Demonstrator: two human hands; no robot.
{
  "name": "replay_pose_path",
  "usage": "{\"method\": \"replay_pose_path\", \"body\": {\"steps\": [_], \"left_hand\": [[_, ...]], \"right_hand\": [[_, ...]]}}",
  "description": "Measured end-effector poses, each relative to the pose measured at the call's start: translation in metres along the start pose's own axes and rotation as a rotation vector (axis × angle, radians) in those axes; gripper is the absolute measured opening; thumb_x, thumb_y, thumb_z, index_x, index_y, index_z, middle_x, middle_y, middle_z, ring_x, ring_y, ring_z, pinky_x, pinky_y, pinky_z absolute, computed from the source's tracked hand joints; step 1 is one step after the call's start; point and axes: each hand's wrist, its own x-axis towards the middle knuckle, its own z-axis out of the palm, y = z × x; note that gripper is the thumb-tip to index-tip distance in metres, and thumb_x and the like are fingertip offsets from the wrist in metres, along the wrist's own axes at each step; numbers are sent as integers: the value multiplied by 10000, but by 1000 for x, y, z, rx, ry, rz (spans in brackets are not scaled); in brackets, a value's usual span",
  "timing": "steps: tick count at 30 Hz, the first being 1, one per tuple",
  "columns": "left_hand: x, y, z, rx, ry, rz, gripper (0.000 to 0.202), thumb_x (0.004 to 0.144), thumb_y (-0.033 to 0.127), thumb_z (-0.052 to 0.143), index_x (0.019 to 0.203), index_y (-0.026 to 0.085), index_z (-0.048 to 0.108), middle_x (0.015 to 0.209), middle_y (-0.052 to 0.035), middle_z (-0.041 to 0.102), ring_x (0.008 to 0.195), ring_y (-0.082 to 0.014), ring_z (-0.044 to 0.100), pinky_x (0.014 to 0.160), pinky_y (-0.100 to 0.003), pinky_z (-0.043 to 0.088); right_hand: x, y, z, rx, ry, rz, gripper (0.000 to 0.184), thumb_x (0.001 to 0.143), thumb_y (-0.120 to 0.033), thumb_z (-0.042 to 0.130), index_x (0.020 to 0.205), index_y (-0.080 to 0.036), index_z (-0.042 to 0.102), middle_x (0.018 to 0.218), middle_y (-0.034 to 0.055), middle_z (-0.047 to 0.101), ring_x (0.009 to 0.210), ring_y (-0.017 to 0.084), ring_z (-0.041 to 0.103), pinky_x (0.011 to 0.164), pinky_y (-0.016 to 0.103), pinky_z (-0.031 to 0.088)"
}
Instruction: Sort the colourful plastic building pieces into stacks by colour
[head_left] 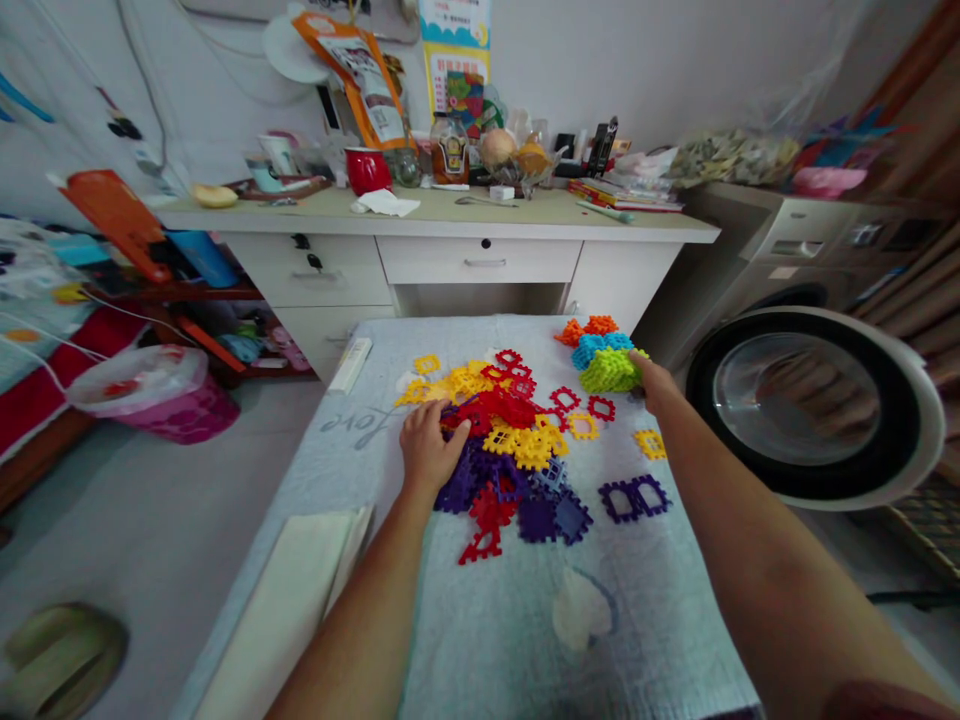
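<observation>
A heap of toothed plastic building tiles lies in the middle of the cloth-covered table. My left hand (431, 445) rests at the heap's left edge, thumb apart from its fingers, touching purple tiles (461, 480) and red tiles (502, 408). Yellow tiles (529, 440) lie just right of that hand, with more yellow ones behind. At the table's far right corner, my right hand (654, 382) has its fingers closed at the edge of a bunch of lime-green tiles (609, 370); its fingertips are partly hidden. Blue tiles (600, 345) and orange tiles (600, 324) sit just behind.
Two joined purple frames (634, 498) and a yellow frame (650, 444) lie near the right edge. A folded white cloth (289, 590) lies front left, a white strip (350, 365) back left. Beyond stand a cluttered desk (480, 228) and a washing machine with its door (814, 405) open.
</observation>
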Motion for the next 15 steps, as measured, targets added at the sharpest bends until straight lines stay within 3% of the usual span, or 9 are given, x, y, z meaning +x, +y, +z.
{"method": "replay_pose_path", "body": {"steps": [2,4,6,9,12,15], "left_hand": [[0,1,0,-1,-8,-12,396,869,443,609,1203,229,614,1271,-94,653,1207,-302,569,1075,-479,413],[0,3,0,-5,-15,-30,383,869,435,609,1193,232,620,1264,-88,658,1204,-299,571,1071,-477,417],[0,5,-1,-11,-21,-42,367,869,427,608,1180,234,625,1257,-87,661,1199,-292,576,1070,-473,421],[-1,6,-1,-16,-22,-49,341,865,414,613,1157,239,633,1254,-85,659,1191,-284,581,1069,-465,427],[-1,6,-1,-22,-22,-52,318,854,380,621,1137,238,640,1250,-82,661,1185,-282,583,1070,-461,429],[-1,6,-2,-24,-23,-60,310,838,349,629,1129,242,644,1246,-77,663,1190,-284,580,1075,-457,429]], "right_hand": [[-9,3,1,28,-15,35,278,689,-443,747,835,-216,680,862,59,735,775,218,694,649,325,583],[-20,6,2,31,-84,-20,319,661,-442,768,885,-225,699,922,47,747,857,233,696,760,353,584],[-33,10,7,-12,-120,-101,393,630,-468,788,937,-235,709,992,42,744,953,257,680,885,405,555],[-51,16,16,-108,-63,-255,441,676,-544,734,995,-239,722,1140,60,693,1123,285,613,1054,476,447],[-65,27,24,-178,-34,-460,472,762,-589,630,1077,-247,711,1247,76,612,1239,295,530,1132,511,353],[-73,38,27,-243,-47,-589,542,761,-598,629,1169,-244,673,1323,95,540,1311,303,464,1169,523,299]]}}
